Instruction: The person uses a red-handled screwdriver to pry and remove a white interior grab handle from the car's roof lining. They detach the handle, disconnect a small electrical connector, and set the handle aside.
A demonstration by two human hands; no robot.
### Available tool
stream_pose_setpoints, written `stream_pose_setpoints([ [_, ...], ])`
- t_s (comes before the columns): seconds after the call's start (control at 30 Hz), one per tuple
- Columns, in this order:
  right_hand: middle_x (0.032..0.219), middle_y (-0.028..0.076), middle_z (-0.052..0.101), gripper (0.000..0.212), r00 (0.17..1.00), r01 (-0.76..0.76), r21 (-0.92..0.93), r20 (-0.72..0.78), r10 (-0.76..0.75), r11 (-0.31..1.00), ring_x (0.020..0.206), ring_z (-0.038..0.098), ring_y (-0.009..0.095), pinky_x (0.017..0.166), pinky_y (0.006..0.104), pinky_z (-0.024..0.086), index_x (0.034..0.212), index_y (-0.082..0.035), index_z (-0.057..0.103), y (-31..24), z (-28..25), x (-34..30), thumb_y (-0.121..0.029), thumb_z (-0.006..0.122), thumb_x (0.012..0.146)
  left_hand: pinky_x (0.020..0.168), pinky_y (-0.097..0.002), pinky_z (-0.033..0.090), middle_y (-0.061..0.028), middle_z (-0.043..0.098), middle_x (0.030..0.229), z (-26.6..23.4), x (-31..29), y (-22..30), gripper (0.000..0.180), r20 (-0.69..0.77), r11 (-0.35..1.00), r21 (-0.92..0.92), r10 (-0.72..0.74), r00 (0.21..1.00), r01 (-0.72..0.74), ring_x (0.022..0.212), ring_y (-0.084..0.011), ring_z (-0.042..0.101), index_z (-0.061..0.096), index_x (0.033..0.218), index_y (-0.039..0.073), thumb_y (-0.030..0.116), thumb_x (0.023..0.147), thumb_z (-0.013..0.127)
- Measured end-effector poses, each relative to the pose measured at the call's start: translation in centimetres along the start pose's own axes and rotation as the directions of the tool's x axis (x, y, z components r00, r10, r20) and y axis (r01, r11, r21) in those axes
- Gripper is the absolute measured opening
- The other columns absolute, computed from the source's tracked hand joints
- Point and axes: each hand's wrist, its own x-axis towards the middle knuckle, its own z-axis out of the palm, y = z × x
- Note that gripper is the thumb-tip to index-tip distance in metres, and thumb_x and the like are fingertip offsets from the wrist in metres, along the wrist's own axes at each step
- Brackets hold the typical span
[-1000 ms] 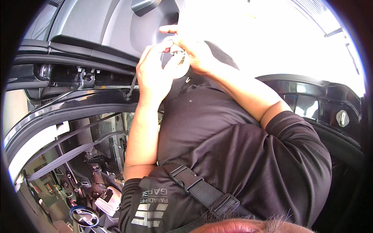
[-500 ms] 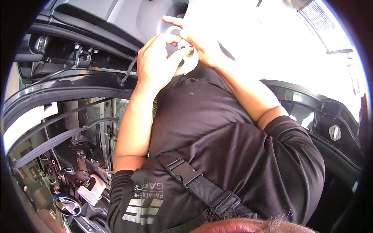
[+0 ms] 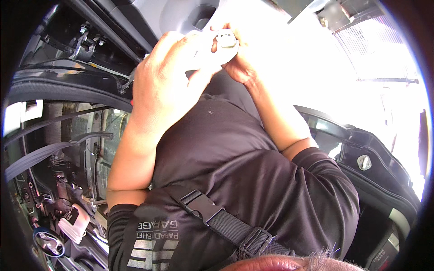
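Observation:
Both of my hands are raised in front of my torso, close together around a small white rounded piece (image 3: pixel 227 39). It has a pale, squarish end with dark marks, and glare hides its exact kind. My left hand (image 3: pixel 165 79) grips it from the left, fingers bent over it and thumb below. My right hand (image 3: pixel 242 61) is closed around its right side, with the fingers partly hidden behind it. Strong light washes out the fingertips.
A grey car door panel (image 3: pixel 167 20) stands beyond my hands. To the left, the opened car interior shows a grey seat belt (image 3: pixel 40 156), bare floor metal and a steering wheel (image 3: pixel 48 242). Dark bodywork with a metal striker (image 3: pixel 364 162) lies to the right.
My left hand has come nearer and turned, its back now facing up. The right fingers, earlier stretched out, have curled around the white piece. The view has shifted slightly.

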Motion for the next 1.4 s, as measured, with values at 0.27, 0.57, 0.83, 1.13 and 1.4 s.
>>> stream_pose_setpoints([
  [0.27,0.098,0.006,0.065,0.035,0.922,0.326,-0.700,0.087,-0.377,0.635,0.090,0.061,0.017,0.081,0.0340,0.051,0.105,-0.004,0.066,1.4,0.5,-1.1,-0.030,0.045,0.114,0.078,-0.0371,0.058,-0.0057,0.073,0.097,1.5,1.0,-1.8,0.026,0.137,0.993,-0.017,-0.117,0.984,0.121,0.087,-0.0276,0.074,0.073,0.104,0.008,0.023,0.086,0.084],
  [0.57,0.092,0.003,0.060,0.022,0.804,0.496,-0.740,0.195,-0.562,0.454,0.083,0.051,0.010,0.077,0.0294,0.045,0.102,-0.004,0.061,-0.1,3.2,-3.6,-0.018,0.047,0.113,0.075,-0.0311,0.057,-0.0080,0.076,0.090,3.3,0.4,-2.0,0.030,0.208,0.826,-0.382,-0.361,0.909,0.415,0.082,-0.0150,0.072,0.069,0.101,0.002,0.021,0.087,0.088],
  [0.83,0.092,0.002,0.059,0.020,0.845,0.522,-0.488,0.189,-0.499,0.699,0.081,0.049,0.009,0.074,0.0291,0.045,0.099,-0.004,0.060,2.8,1.6,-2.2,-0.014,0.047,0.111,0.068,-0.0385,0.052,-0.0101,0.062,0.091,6.5,-2.1,-3.1,0.032,-0.135,0.965,-0.252,0.041,0.990,-0.075,0.071,-0.0240,0.061,0.050,0.116,0.003,0.010,0.095,0.074],
  [1.13,0.091,0.009,0.060,0.032,0.781,0.557,-0.742,0.316,-0.538,0.372,0.082,0.055,0.019,0.079,0.0354,0.047,0.090,-0.001,0.060,2.6,1.3,-1.8,-0.019,0.044,0.111,0.066,-0.0381,0.051,-0.0105,0.061,0.089,5.6,-3.2,-2.5,0.025,-0.090,0.962,-0.274,-0.039,0.995,0.013,0.070,-0.0237,0.061,0.054,0.108,0.002,0.009,0.095,0.074],
  [1.4,0.090,0.004,0.061,0.026,0.974,0.227,-0.516,0.135,-0.183,0.826,0.084,0.056,0.012,0.080,0.0302,0.047,0.093,-0.004,0.062,0.9,1.8,-1.8,-0.020,0.048,0.109,0.071,-0.0354,0.053,-0.0084,0.063,0.091,2.7,-2.0,-3.6,0.012,0.215,0.947,-0.316,0.014,0.977,0.056,0.078,-0.0251,0.065,0.071,0.106,0.004,0.008,0.095,0.073],
])
